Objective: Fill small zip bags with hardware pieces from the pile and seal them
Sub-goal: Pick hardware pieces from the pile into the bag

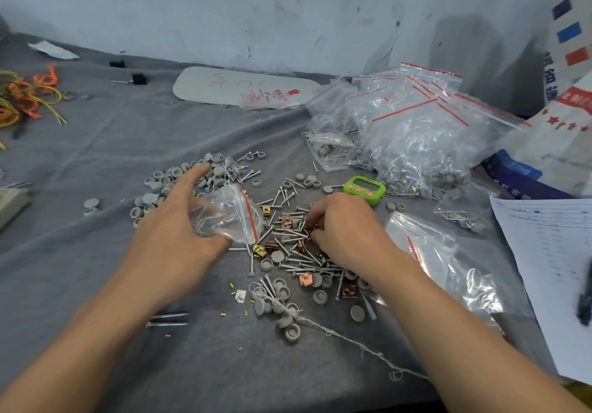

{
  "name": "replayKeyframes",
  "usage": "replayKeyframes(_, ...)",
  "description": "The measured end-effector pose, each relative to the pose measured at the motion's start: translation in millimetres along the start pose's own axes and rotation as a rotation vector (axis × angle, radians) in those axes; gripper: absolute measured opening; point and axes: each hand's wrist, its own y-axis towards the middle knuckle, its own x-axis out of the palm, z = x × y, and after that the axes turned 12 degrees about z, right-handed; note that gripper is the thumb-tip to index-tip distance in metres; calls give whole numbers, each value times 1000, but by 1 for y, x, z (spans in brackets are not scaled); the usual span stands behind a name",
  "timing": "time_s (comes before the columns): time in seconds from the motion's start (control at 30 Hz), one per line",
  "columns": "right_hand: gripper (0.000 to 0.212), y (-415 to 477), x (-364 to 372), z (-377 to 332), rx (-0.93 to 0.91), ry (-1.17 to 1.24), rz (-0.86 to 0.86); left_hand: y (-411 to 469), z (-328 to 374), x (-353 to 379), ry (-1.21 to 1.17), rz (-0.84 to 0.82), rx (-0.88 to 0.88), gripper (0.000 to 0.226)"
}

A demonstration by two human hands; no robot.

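A pile of screws, metal clips and grey caps [288, 252] lies spread on the grey cloth at the centre. My left hand [179, 220] holds a small clear zip bag [229, 212] with a red seal strip; the bag has some screws inside and its mouth faces right. My index finger stretches out toward a heap of grey caps [192, 175]. My right hand [342, 223] rests on the pile, its fingertips pinching a copper-coloured clip among the screws. What the fingers hide below them I cannot see.
A heap of filled zip bags [413, 137] sits at the back right. A green timer [363, 190] stands behind my right hand. Empty bags [445, 252] and a paper sheet [551, 271] lie at right. Orange and yellow ties [28, 98] lie far left.
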Motion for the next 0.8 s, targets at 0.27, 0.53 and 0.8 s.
replayKeyframes(0.27, 27, -1, 1, 1, -32, 22, -80, -1, 3, -2, -15, -28, -25, 96)
replayKeyframes(0.53, 26, -4, 4, 13, -6, 182, 21, -1, 4, -3, -14, -28, -42, 97)
replayKeyframes(0.8, 19, -3, 6, 10, -2, 175, 33, 0, 3, -4, -29, -47, -49, 97)
